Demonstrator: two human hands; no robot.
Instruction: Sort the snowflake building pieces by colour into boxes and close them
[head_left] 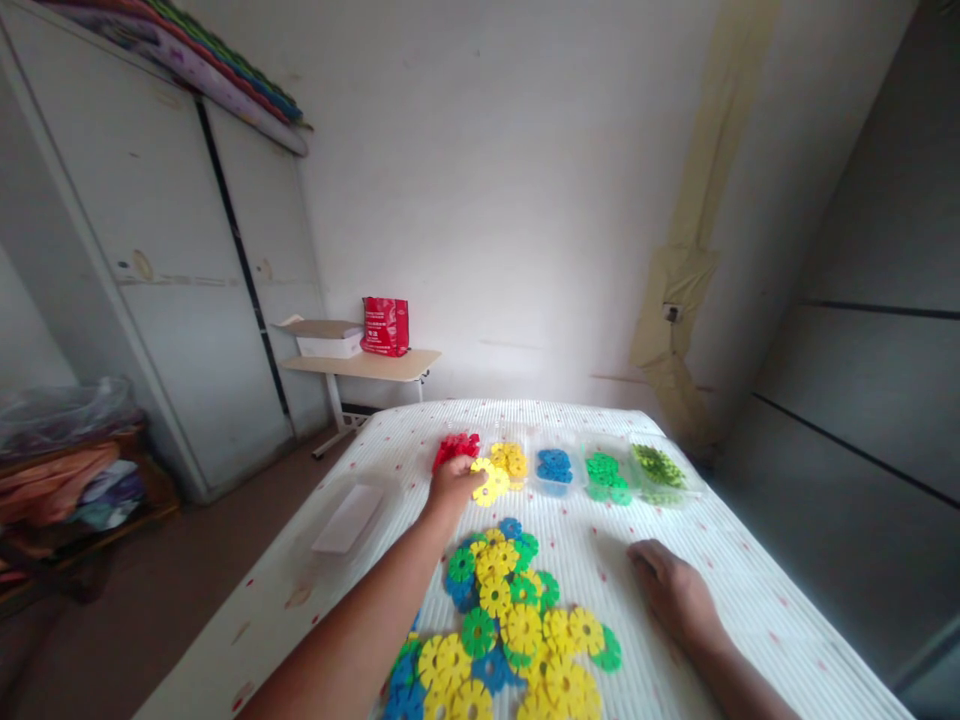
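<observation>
The left grip [454, 485] pinched yellow discs [487, 483]; the right grip [671, 585] lay on white cloth [592, 540], its closure unclear. Left of it, near, spread a mixed disc pile [495, 598]; behind the held discs stood 5 clear tubs [555, 489].

Pale wall [480, 200], sliding-door wardrobe [165, 340], brown floor [232, 540]

The held flower-shaped plastic [498, 488] was bright yellow. The loose pile of discs [529, 622] mixed yellow, green and blue. Clear tubs [555, 490] showed, left to right, red pieces [455, 450], yellow pieces [510, 460], blue pieces [554, 464], green pieces [606, 478] and olive-green pieces [658, 466]. The ribbed cloth [589, 555] was white, flecked with red; the shopping bag [385, 326], red with white lettering.
</observation>
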